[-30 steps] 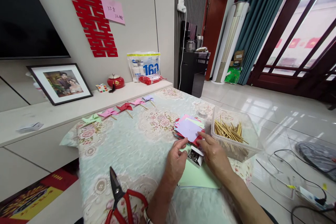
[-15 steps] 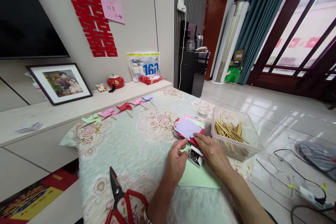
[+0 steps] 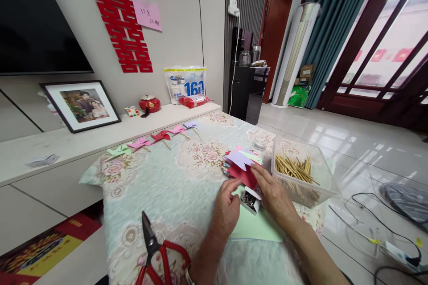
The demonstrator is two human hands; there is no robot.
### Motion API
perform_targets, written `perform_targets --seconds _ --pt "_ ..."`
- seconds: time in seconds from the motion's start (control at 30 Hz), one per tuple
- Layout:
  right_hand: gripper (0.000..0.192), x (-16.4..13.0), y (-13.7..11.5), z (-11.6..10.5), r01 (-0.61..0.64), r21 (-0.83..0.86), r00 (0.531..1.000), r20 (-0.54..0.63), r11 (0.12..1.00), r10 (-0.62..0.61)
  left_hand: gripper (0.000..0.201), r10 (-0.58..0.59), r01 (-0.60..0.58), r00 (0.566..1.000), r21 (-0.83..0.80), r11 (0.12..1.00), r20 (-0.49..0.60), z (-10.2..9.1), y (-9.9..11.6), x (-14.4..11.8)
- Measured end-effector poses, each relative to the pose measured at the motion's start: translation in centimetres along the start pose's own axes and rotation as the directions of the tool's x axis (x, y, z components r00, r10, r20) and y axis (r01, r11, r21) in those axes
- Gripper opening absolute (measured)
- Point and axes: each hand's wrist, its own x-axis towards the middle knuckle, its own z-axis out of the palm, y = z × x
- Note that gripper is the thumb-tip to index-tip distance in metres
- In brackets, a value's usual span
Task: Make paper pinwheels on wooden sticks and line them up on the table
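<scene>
A stack of coloured paper squares point(image 3: 242, 158) lies on the flowered tablecloth. Both my hands are at its near edge, pulling out a red paper square point(image 3: 244, 174). My left hand point(image 3: 227, 207) pinches the red sheet's left corner. My right hand point(image 3: 272, 191) holds its right edge with thumb and fingers. Between my hands sits a small white box of metal pins point(image 3: 249, 200), on top of a pale green sheet point(image 3: 257, 228).
A clear plastic tub of wooden sticks point(image 3: 297, 171) stands right of the stack. Red-handled scissors point(image 3: 154, 249) lie at the near left. Several finished paper pinwheels point(image 3: 160, 136) line the table's far edge. Cables point(image 3: 384, 227) trail over the floor at right.
The purple sheet that lay on top has shifted back onto the stack. A red square is now drawn toward me between both hands. The camera moved slightly.
</scene>
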Motion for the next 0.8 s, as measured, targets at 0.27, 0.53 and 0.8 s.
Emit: perform_targets --seconds 0.27,0.53,0.8 --pt "0.075 0.2 -1.4 -0.8 0.096 -0.013 0.983 -0.158 0.995 -0.097 0.026 -0.271 0.245 0.961 -0.27 0.931 -0.062 -0.8 1.9 -0.3" --pt "0.063 -0.5 -3.9 -0.2 0.299 0.182 0.948 -0.171 0.937 -0.269 0.042 -0.49 0.37 0.856 -0.856 0.36 0.164 -2.5 5.1 -0.5" --pt "0.051 -1.0 -4.2 -0.9 0.343 0.252 0.939 -0.123 0.905 -0.321 0.053 -0.451 0.288 0.877 -0.933 0.218 0.165 -3.7 5.5 0.0"
